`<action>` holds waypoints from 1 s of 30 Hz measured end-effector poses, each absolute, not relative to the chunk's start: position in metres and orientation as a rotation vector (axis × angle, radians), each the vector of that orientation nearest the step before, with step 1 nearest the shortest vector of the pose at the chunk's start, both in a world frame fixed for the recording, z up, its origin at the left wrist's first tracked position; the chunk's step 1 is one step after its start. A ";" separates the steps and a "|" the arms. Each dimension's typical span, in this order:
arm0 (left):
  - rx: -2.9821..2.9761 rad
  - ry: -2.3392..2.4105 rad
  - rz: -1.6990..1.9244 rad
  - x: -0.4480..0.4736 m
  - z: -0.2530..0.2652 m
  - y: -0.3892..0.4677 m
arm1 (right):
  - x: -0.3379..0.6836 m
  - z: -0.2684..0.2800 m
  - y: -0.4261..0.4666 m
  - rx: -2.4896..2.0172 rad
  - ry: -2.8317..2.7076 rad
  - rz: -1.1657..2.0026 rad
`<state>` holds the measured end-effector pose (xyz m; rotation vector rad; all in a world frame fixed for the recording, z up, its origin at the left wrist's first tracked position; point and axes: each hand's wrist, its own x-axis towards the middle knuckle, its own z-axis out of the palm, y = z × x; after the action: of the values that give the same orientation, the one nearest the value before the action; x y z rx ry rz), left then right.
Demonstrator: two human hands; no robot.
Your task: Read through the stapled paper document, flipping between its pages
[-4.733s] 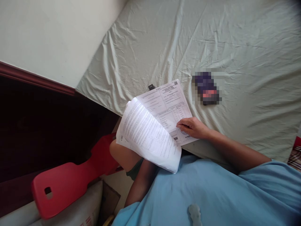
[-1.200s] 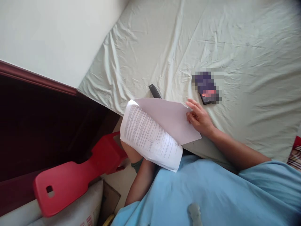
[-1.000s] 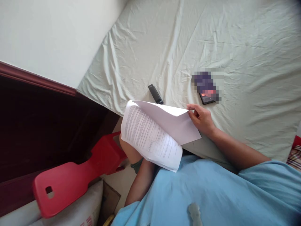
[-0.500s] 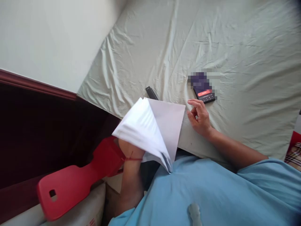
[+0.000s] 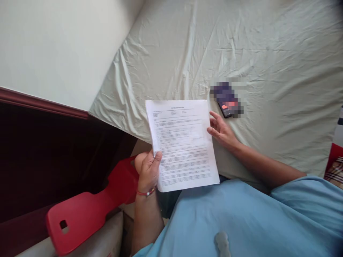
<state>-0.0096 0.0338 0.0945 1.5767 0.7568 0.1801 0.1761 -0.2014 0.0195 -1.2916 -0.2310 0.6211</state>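
Note:
A stack of printed paper sheets (image 5: 182,150) lies flat-faced toward me above my lap, its far part over the edge of the bed. My left hand (image 5: 149,169) is closed on its lower left side, thumb on top and the fingers hidden underneath. By the upper right edge, my right hand (image 5: 221,131) is held with its fingers apart and slightly curled, the thumb close to the paper; it grips nothing. Just beyond that hand a dark phone (image 5: 227,101) rests on the sheet, its screen lit and partly pixelated.
A wrinkled pale green bedsheet (image 5: 166,60) covers the bed. At lower left stands a red plastic chair (image 5: 80,217) beside a pale sack (image 5: 114,232). Dark wood panelling (image 5: 53,153) runs below the white wall (image 5: 59,46). A checked cloth (image 5: 333,167) shows at the right edge.
The paper stack has turned from folded over and tilted to flat, print side up. My left hand's thumb now shows on top. The small black object beyond the paper is now hidden.

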 end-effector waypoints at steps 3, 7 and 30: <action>1.333 0.750 0.129 -0.006 0.068 0.011 | 0.173 0.028 -0.203 -1.035 -0.120 0.966; 1.225 0.768 0.166 -0.009 0.033 -0.011 | 0.172 0.033 -0.209 -0.946 0.040 1.125; 1.154 0.653 0.186 0.010 0.045 -0.015 | 0.172 0.028 -0.212 -1.026 -0.058 1.200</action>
<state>0.0105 -0.0154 0.0449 1.1542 0.6531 0.1863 0.1722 -0.2123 0.0285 -1.0264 -0.0579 1.1997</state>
